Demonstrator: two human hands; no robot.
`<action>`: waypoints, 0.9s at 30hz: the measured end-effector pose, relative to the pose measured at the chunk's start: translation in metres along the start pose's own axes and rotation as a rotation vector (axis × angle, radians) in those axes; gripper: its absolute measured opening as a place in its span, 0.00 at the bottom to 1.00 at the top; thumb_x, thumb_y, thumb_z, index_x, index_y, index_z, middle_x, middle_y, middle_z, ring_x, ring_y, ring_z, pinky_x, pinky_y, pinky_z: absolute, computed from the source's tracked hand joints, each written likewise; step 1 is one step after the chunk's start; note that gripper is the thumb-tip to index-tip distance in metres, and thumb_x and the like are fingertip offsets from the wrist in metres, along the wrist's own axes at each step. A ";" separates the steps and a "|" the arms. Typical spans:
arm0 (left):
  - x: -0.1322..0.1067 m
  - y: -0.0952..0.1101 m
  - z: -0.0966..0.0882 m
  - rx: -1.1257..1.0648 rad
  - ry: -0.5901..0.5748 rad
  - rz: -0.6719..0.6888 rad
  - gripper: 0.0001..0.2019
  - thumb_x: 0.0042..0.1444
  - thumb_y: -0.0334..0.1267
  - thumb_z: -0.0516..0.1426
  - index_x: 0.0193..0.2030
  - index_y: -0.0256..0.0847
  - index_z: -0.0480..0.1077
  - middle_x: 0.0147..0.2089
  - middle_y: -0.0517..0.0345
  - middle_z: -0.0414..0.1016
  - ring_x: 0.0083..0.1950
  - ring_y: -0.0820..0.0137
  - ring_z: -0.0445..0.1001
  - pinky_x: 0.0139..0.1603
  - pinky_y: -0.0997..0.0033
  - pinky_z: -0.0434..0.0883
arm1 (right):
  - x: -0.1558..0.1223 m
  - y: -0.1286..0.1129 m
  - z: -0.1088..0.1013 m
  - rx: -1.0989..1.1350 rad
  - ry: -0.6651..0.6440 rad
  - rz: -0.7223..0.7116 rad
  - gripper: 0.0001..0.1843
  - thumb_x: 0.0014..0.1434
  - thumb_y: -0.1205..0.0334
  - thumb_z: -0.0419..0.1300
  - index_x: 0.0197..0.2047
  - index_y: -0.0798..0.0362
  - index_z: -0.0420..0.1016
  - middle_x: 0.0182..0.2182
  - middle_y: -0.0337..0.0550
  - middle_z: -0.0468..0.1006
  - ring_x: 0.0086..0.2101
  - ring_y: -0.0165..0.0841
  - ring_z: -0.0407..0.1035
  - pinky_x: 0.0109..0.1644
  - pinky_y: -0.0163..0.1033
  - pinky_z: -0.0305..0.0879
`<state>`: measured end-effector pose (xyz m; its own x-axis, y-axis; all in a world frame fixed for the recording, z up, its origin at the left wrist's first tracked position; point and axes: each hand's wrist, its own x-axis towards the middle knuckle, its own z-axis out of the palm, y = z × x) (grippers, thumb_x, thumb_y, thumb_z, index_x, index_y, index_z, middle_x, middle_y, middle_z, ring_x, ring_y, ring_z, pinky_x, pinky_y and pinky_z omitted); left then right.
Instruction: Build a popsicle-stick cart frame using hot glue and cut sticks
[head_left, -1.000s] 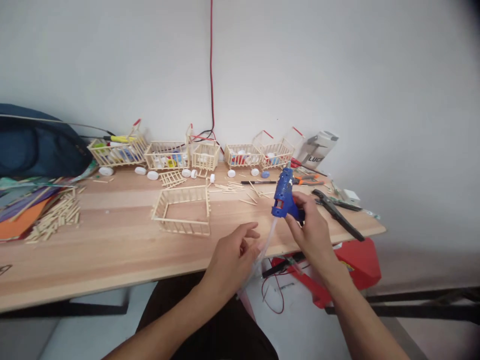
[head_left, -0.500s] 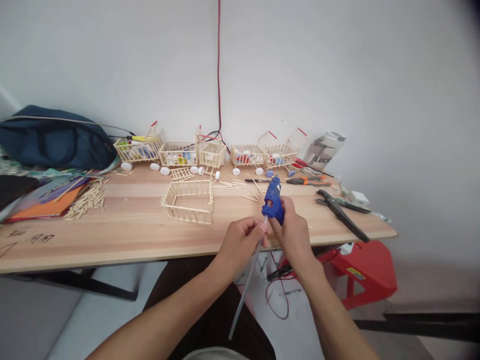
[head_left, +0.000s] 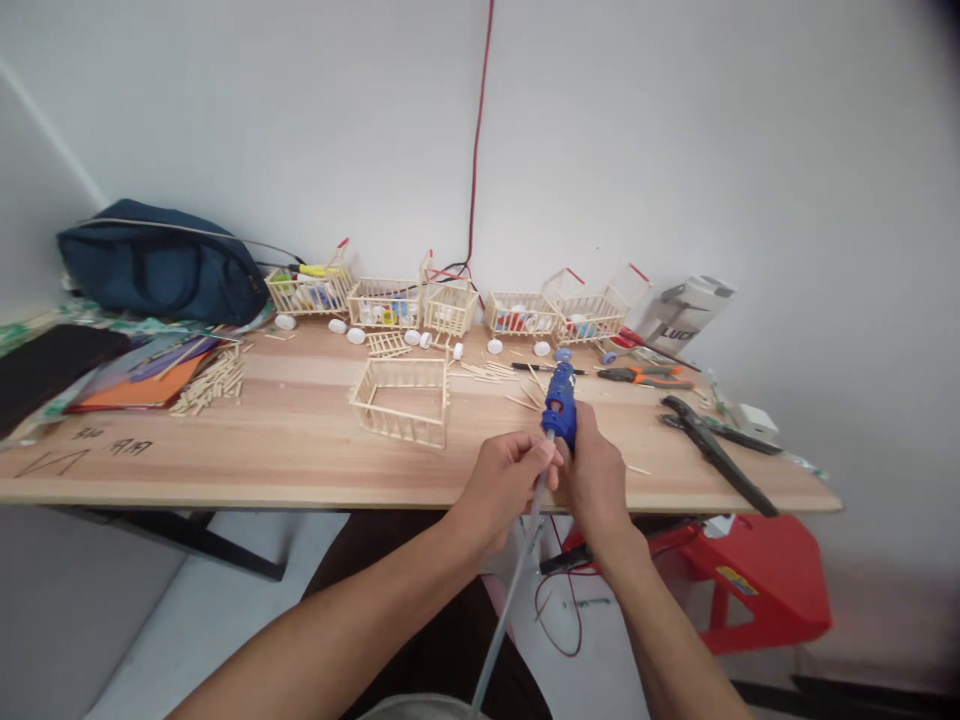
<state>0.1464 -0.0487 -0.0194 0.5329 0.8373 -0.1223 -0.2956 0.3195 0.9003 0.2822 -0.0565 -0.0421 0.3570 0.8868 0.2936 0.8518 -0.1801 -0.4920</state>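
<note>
My right hand (head_left: 598,470) is closed round the handle of a blue hot glue gun (head_left: 559,405), its nozzle pointing away from me over the table. Between thumb and fingers, my left hand (head_left: 517,475) pinches a long translucent glue stick (head_left: 506,600) just behind the gun. The stick's upper end meets the rear of the gun, and its lower part hangs down past the table's front edge. Left of the gun, an open frame of thin wooden sticks (head_left: 401,432) stands on the wooden table (head_left: 300,465).
Several small stick-built carts (head_left: 386,303) line the wall. Loose sticks (head_left: 214,380) lie at left near a blue bag (head_left: 161,265). Orange-handled pliers (head_left: 649,377) and a black-handled tool (head_left: 720,455) lie at right. A red stool (head_left: 772,580) stands below the table's right end.
The view has swung left, so the scene sits farther right. Both hands keep hold of the glue gun and glue stick, with little other visible change.
</note>
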 end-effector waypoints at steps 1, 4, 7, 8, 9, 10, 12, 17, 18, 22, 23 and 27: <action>0.002 0.001 0.001 -0.019 -0.016 -0.002 0.13 0.53 0.46 0.58 0.29 0.35 0.68 0.22 0.64 0.64 0.16 0.83 0.49 0.17 0.80 0.47 | 0.000 0.000 0.001 0.058 -0.018 0.010 0.17 0.60 0.57 0.50 0.52 0.50 0.67 0.24 0.40 0.74 0.24 0.37 0.68 0.27 0.35 0.53; 0.007 0.003 0.002 -0.034 -0.094 -0.014 0.15 0.52 0.47 0.58 0.32 0.34 0.70 0.25 0.59 0.69 0.17 0.81 0.56 0.16 0.78 0.57 | 0.001 0.001 0.004 0.291 -0.106 0.013 0.15 0.59 0.54 0.53 0.47 0.50 0.67 0.23 0.38 0.74 0.25 0.37 0.70 0.28 0.36 0.59; -0.002 0.011 -0.002 0.114 -0.199 -0.021 0.16 0.55 0.47 0.55 0.38 0.33 0.72 0.32 0.52 0.75 0.20 0.76 0.65 0.22 0.72 0.68 | 0.002 0.001 0.009 0.497 -0.118 0.001 0.17 0.58 0.48 0.55 0.45 0.50 0.68 0.29 0.40 0.76 0.29 0.37 0.71 0.32 0.38 0.65; -0.010 0.016 -0.006 0.232 -0.222 0.001 0.16 0.56 0.45 0.55 0.40 0.34 0.73 0.34 0.51 0.76 0.22 0.74 0.68 0.25 0.70 0.70 | 0.003 0.000 0.010 0.540 -0.102 0.009 0.18 0.57 0.46 0.56 0.43 0.50 0.69 0.30 0.41 0.76 0.29 0.36 0.71 0.32 0.38 0.66; -0.020 0.023 -0.010 0.396 -0.220 0.056 0.14 0.57 0.42 0.55 0.42 0.35 0.74 0.35 0.51 0.77 0.25 0.72 0.70 0.27 0.70 0.70 | 0.003 -0.001 0.010 0.574 -0.089 0.024 0.19 0.57 0.43 0.56 0.42 0.50 0.70 0.29 0.41 0.76 0.28 0.36 0.70 0.31 0.38 0.66; -0.031 0.031 -0.017 0.611 -0.209 0.146 0.12 0.56 0.39 0.56 0.43 0.37 0.75 0.35 0.52 0.78 0.29 0.70 0.73 0.31 0.70 0.71 | 0.003 -0.003 0.010 0.602 -0.087 0.046 0.21 0.58 0.41 0.55 0.40 0.50 0.70 0.27 0.40 0.74 0.26 0.34 0.69 0.29 0.38 0.65; -0.055 0.051 -0.033 0.917 -0.191 0.306 0.08 0.57 0.37 0.57 0.40 0.41 0.78 0.35 0.53 0.80 0.36 0.66 0.76 0.38 0.70 0.71 | 0.003 -0.006 0.007 0.674 -0.111 0.095 0.23 0.58 0.38 0.54 0.38 0.51 0.70 0.23 0.38 0.70 0.22 0.31 0.65 0.25 0.36 0.63; -0.081 0.107 -0.084 1.161 0.094 0.523 0.07 0.57 0.41 0.59 0.39 0.47 0.79 0.36 0.59 0.82 0.36 0.69 0.78 0.36 0.73 0.71 | 0.006 -0.009 0.002 0.820 -0.181 0.133 0.29 0.57 0.35 0.55 0.46 0.53 0.70 0.32 0.41 0.73 0.21 0.26 0.64 0.22 0.34 0.64; -0.078 0.115 -0.094 1.204 0.186 0.569 0.07 0.57 0.42 0.60 0.39 0.47 0.79 0.36 0.60 0.82 0.37 0.69 0.78 0.35 0.73 0.71 | 0.007 -0.009 0.003 0.806 -0.180 0.132 0.30 0.57 0.35 0.55 0.46 0.54 0.71 0.34 0.42 0.73 0.21 0.26 0.64 0.23 0.34 0.64; -0.051 0.132 -0.117 1.401 0.221 0.648 0.09 0.58 0.41 0.58 0.40 0.43 0.78 0.40 0.57 0.81 0.39 0.68 0.77 0.36 0.72 0.70 | 0.007 -0.012 0.005 0.835 -0.211 0.096 0.30 0.57 0.34 0.54 0.42 0.55 0.70 0.34 0.44 0.75 0.21 0.27 0.66 0.21 0.33 0.62; -0.042 0.132 -0.120 1.442 0.185 0.657 0.09 0.58 0.40 0.58 0.42 0.42 0.77 0.40 0.56 0.81 0.39 0.69 0.76 0.38 0.72 0.70 | 0.006 -0.013 0.005 0.850 -0.237 0.079 0.30 0.57 0.34 0.53 0.41 0.55 0.69 0.33 0.44 0.75 0.20 0.26 0.65 0.21 0.33 0.61; -0.008 0.125 -0.127 1.563 -0.032 0.707 0.10 0.60 0.36 0.56 0.46 0.40 0.76 0.43 0.53 0.80 0.43 0.68 0.76 0.47 0.69 0.70 | 0.001 -0.015 0.005 0.893 -0.349 0.041 0.30 0.58 0.34 0.52 0.40 0.56 0.70 0.31 0.44 0.76 0.18 0.25 0.63 0.21 0.34 0.59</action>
<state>0.0049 0.0406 0.0409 0.6692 0.6001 0.4382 0.5230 -0.7993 0.2959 0.2677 -0.0509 -0.0385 0.1233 0.9897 0.0726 0.1831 0.0492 -0.9819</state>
